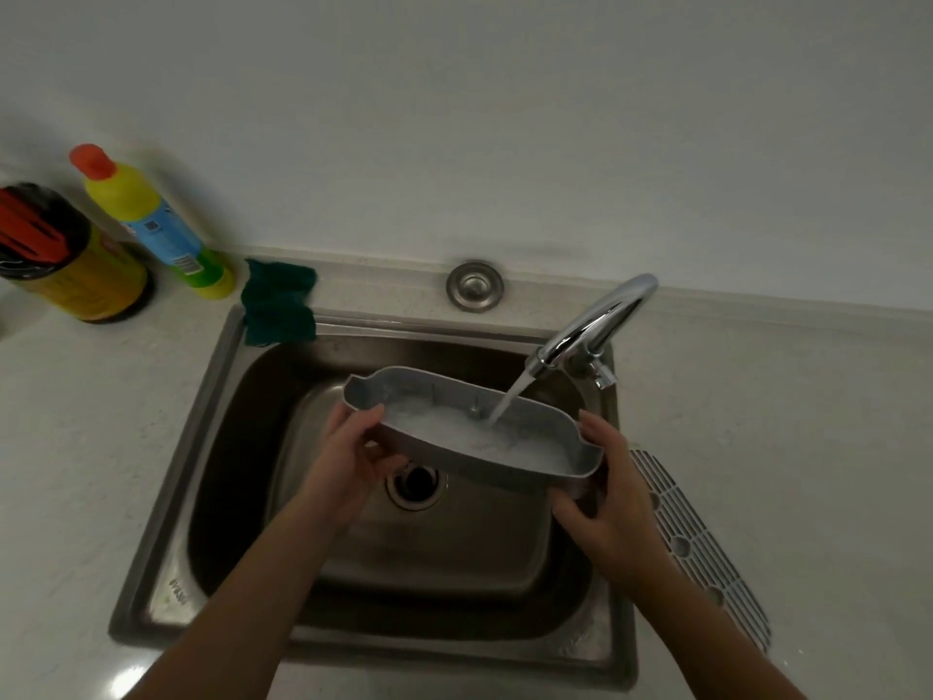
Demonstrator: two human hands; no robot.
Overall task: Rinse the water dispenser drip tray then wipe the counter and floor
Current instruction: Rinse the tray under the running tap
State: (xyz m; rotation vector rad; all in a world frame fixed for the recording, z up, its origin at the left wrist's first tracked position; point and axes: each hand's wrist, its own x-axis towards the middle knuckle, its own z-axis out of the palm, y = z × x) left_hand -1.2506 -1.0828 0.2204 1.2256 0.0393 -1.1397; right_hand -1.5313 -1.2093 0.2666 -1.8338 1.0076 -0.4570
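A grey drip tray (404,384) hangs over the steel sink (166,497), tilted slightly down to the right. My left hand (353,457) grips its left end and my right hand (611,497) grips its right end. Water runs from the chrome faucet (590,328) into the tray, which holds foamy water. The tray's slotted grille cover (702,543) lies on the counter right of the sink. A dark green cloth (277,303) is draped over the sink's back left corner.
A yellow cleaner bottle with a red cap (146,219) and a dark-lidded yellow jar (65,255) stand on the counter at back left. A round steel cap (474,285) sits behind the sink. The drain (416,485) lies below the tray.
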